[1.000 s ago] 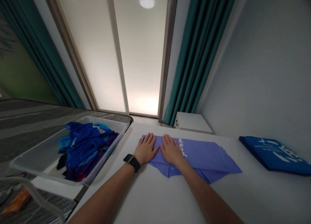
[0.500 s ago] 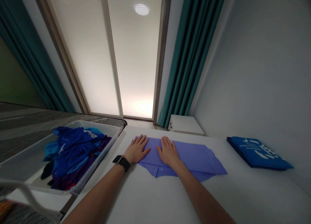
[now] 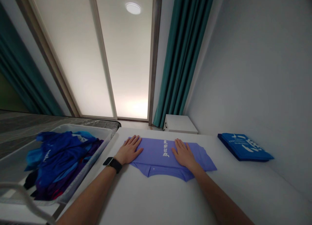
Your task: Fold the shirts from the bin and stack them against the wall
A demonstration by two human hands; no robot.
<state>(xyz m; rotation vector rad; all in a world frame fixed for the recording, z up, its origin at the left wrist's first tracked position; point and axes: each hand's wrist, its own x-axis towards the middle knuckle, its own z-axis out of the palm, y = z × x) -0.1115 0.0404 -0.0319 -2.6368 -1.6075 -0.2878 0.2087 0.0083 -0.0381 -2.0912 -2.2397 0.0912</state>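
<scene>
A purple garment (image 3: 156, 153) with white lettering down its middle lies flat on the white table (image 3: 156, 202), its curved collar edge toward me. My left hand (image 3: 128, 149) rests palm down on its left end, fingers spread, with a dark watch on the wrist. Farther right, my right hand (image 3: 184, 152) lies flat on the cloth, just right of the lettering, fingers slightly apart. Neither hand grips the fabric.
To the left, a translucent bin (image 3: 85, 173) holds crumpled blue and purple clothes (image 3: 60, 156). Folded blue garments (image 3: 245, 147) lie at the table's right. A white cabinet (image 3: 181, 124) stands beyond the far edge, near a teal curtain (image 3: 180, 56).
My right hand has slid right across the purple garment, uncovering the white lettering. My left hand stays on the left end. The camera view has shifted slightly.
</scene>
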